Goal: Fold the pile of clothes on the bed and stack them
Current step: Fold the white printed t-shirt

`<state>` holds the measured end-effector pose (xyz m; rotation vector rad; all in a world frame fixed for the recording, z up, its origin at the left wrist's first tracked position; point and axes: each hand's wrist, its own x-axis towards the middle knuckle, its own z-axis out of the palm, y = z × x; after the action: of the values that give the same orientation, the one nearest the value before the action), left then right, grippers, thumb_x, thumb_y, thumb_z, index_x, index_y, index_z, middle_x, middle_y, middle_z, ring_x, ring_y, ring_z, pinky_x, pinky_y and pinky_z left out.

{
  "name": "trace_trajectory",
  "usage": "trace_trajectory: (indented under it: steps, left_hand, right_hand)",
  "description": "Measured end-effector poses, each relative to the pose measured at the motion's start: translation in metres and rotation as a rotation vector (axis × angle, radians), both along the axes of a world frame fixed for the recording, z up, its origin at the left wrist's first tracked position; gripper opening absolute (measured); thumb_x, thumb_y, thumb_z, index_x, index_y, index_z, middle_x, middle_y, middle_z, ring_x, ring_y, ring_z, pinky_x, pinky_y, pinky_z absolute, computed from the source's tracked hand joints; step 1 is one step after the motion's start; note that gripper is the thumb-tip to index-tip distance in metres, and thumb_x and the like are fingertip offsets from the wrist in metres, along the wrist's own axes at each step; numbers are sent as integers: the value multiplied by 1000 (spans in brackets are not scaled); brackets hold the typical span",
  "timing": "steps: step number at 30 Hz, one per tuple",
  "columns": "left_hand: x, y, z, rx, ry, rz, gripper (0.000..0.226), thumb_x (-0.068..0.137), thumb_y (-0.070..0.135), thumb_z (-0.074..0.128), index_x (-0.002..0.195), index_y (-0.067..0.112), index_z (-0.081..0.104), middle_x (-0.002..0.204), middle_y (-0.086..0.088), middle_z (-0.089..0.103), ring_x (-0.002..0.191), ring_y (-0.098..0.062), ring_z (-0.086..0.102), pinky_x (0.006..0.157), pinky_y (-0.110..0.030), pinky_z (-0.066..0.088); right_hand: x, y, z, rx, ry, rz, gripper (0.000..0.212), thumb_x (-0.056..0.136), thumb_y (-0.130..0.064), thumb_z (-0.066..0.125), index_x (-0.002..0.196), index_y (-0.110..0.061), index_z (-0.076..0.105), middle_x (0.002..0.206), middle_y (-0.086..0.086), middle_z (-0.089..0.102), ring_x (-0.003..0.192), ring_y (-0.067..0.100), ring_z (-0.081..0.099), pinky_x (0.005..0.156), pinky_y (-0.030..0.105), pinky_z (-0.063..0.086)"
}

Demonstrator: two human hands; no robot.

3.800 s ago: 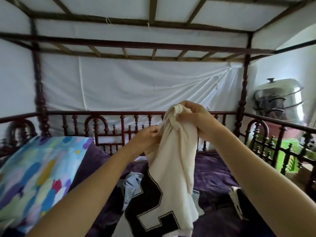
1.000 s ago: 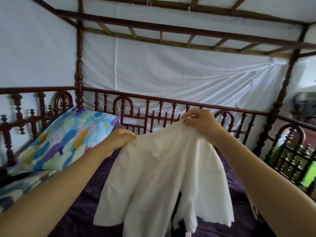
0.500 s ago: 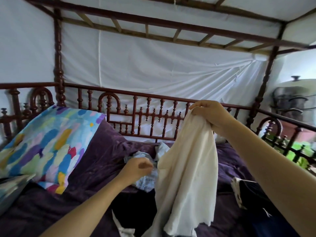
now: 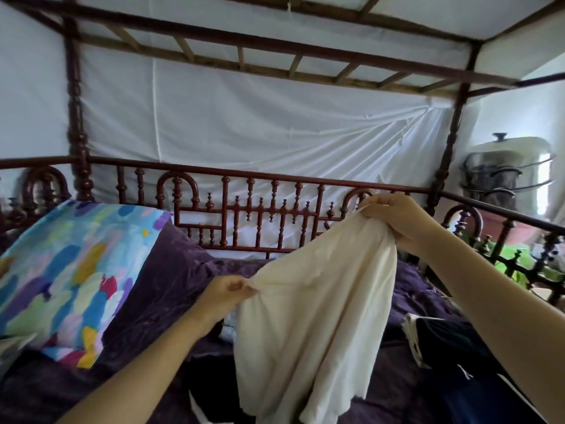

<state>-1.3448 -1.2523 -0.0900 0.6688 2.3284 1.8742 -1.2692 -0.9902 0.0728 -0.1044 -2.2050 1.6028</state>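
Cream garment (image 4: 318,301) hung above the bed (image 4: 146,301), clear of it. Right grip (image 4: 394,215) clenched on its top edge, held high; left grip (image 4: 226,290) pinched a lower edge. Step: opening it out for folding. Next probably needs both corners levelled, then laying it flat on the bed.

Two hands (image 4: 227,293) (image 4: 394,215), one cream garment (image 4: 315,316), one pillow (image 4: 70,270), perhaps two other clothes (image 4: 452,341) (image 4: 229,327).

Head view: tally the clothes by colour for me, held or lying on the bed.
Cream: 1, the cream garment, held by left hand and right hand
Dark: 1, the dark garment, right side
Pale blue: 1, the pale blue garment, mostly hidden
Total: 3
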Motion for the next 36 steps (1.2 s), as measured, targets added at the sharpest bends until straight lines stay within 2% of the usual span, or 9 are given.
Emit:
trace_trajectory:
  steps: [6,11,16,21,24,29,32,34,36]
  left_hand:
    - [3,-30,43,-54,84,138,22,92,22,55,74,11,63,70,4,58,65,-7,49,61,-18,36]
    - [14,-51,67,76,221,335,20,94,19,53,77,21,64,75,11,63,72,-2,54,68,-11,39]
    - [31,-52,77,108,371,504,18,94,17,51,81,18,63,78,6,60,69,3,52,62,-1,35]
    - [52,-50,91,178,462,646,28,94,17,52,71,33,58,71,13,56,59,15,48,59,-2,34]
    - [68,-51,99,170,518,696,28,94,15,51,73,32,58,63,19,60,59,14,48,59,-3,35]
    - [97,-52,113,4,642,772,16,95,12,50,96,9,66,70,20,60,67,21,50,65,0,34]
    - [112,-62,124,-202,686,829,23,94,22,53,101,6,69,88,15,68,91,-7,62,75,-19,38]
    - [119,-71,133,-345,710,876,35,92,33,50,107,7,68,106,-9,67,103,-30,59,82,-31,39]
    - [129,-79,150,-384,719,948,33,94,32,51,109,8,68,112,-14,65,106,-31,57,85,-34,40]
  right_hand:
    - [-6,30,-36,14,-180,-12,12,86,-1,60,78,-9,64,78,10,62,66,19,61,67,29,54]
    - [3,22,-62,82,-373,307,8,86,-10,61,90,-3,62,83,9,65,72,18,64,72,29,56]
    - [12,9,-85,-16,-479,646,83,39,-47,91,96,4,60,84,9,70,70,17,68,66,27,57]
    - [23,7,-82,99,-479,824,49,54,-12,85,97,-1,64,87,4,72,80,16,69,74,26,55]
    - [23,7,-86,338,-476,729,14,75,5,69,83,-6,67,77,-5,71,76,10,66,81,25,54]
    - [16,5,-111,734,-398,512,15,86,-10,62,86,4,66,78,3,57,73,11,50,66,15,40]
    - [11,3,-113,906,-263,277,19,91,-15,55,79,-1,60,72,2,52,70,14,47,58,23,34]
    - [14,-2,-100,766,-155,80,25,92,-16,52,67,-13,53,65,-2,49,63,16,46,55,28,33]
    - [22,-11,-78,485,5,-58,28,93,-17,50,65,-18,47,62,-3,46,57,15,42,52,28,30]
